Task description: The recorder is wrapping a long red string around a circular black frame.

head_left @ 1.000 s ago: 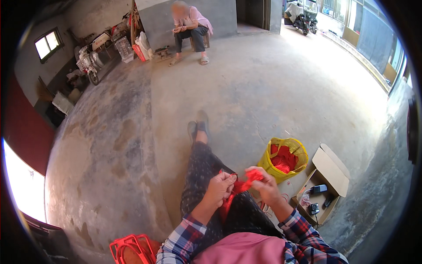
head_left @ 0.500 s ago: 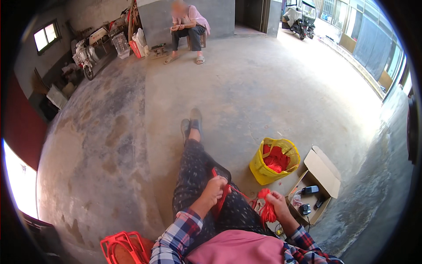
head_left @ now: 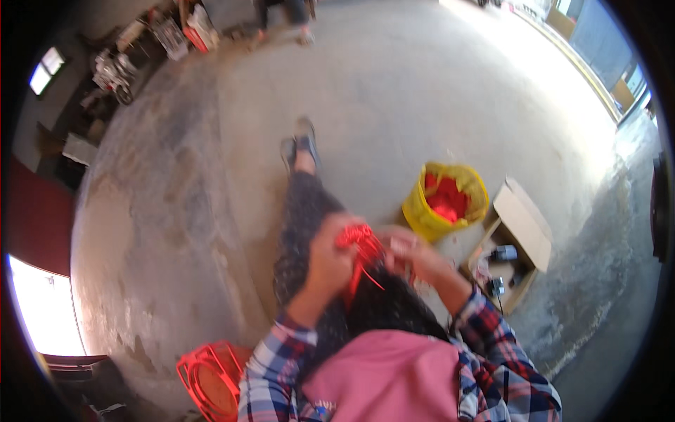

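Observation:
Over my lap, my left hand point(head_left: 330, 250) is closed around a looped bundle of red cord point(head_left: 362, 243). A thin loose end and a wider red strip hang below the bundle, over my dark patterned trousers. My right hand point(head_left: 413, 254) is beside it on the right, fingers curled in at the bundle's edge. Motion blur hides what those fingers pinch. Ahead of my right hand stands a yellow bucket-shaped bag point(head_left: 420, 211) with more red material point(head_left: 448, 200) inside.
Right of the bag lies an open cardboard box point(head_left: 524, 224) with small black devices and cables. A red plastic-framed seat point(head_left: 211, 373) is at lower left. A seated person's legs point(head_left: 281, 14) show at the far edge. A parked two-wheeler point(head_left: 116, 74) stands far left.
My hands have come together, and the red bundle that was in my right hand is now at my left. The view has tilted down, cutting off the seated person's upper body.

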Demonstrator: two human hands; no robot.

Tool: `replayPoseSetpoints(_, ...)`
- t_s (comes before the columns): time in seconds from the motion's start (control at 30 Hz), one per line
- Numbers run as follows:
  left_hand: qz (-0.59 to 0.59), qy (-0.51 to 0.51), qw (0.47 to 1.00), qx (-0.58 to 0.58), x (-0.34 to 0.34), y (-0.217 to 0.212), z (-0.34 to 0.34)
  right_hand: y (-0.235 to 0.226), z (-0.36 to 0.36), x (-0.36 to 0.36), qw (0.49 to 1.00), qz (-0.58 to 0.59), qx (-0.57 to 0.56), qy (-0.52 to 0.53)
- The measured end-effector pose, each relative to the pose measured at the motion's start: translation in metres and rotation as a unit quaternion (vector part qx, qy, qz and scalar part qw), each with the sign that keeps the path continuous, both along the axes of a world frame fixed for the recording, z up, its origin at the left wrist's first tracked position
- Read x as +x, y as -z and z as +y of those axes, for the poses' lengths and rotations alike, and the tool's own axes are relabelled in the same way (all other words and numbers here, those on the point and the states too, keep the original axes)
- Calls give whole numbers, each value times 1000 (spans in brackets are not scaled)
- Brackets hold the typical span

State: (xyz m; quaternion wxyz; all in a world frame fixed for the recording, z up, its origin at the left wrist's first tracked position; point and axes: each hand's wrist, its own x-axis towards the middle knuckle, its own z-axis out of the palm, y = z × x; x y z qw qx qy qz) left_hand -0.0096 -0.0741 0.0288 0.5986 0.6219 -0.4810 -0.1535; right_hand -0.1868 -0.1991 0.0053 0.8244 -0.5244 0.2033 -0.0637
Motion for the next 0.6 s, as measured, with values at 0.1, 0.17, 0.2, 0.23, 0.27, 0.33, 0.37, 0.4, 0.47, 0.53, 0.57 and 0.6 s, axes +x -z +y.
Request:
replayPoseSetpoints(0.1, -252, -64, 965, 19, 33, 1, -13, 13, -37, 22, 997, -33, -1, 63)
replayPoseSetpoints(0.17, -383, -36, 920, 73, 49, 28, -21, 17, -38, 38, 945, 59, -313, 78)
replayPoseSetpoints(0.2, -380, -35, 921, 76, 47, 39, -22, 23, -33, 44, 945, 63, -311, 77)
replayPoseSetpoints(0.23, -382, -14, 914, 134, 44, 50, -23, 35, -28, 50, 890, 76, -446, 51)
replayPoseSetpoints(0.27, -383, 10, 904, 191, 38, 50, -26, 41, -21, 55, 815, 87, -572, 24)
replayPoseSetpoints(0.33, -307, 13, 922, 237, 26, 47, -26, 45, -17, 58, 846, 109, -521, 7)
replayPoseSetpoints(0.37, -172, 6, 952, 254, 21, 43, -24, 36, -14, 57, 835, 165, -525, 1)
replayPoseSetpoints(0.4, -34, -3, 964, 265, 18, 43, -21, 32, -11, 56, 821, 220, -527, -5)
replayPoseSetpoints(0.47, -114, -17, 967, 225, 13, 45, -12, 36, -12, 39, 816, 146, -557, 56)
replayPoseSetpoints(0.53, -192, -42, 976, 90, 3, 39, -1, 22, -16, 23, 870, 37, -453, 190)
replayPoseSetpoints(0.57, -157, -28, 981, 114, 0, 43, 8, 14, -16, 15, 873, 36, -452, 181)
replayPoseSetpoints(0.6, -147, 4, 982, 116, -1, 50, 11, 3, -15, 4, 931, -28, -311, 189)
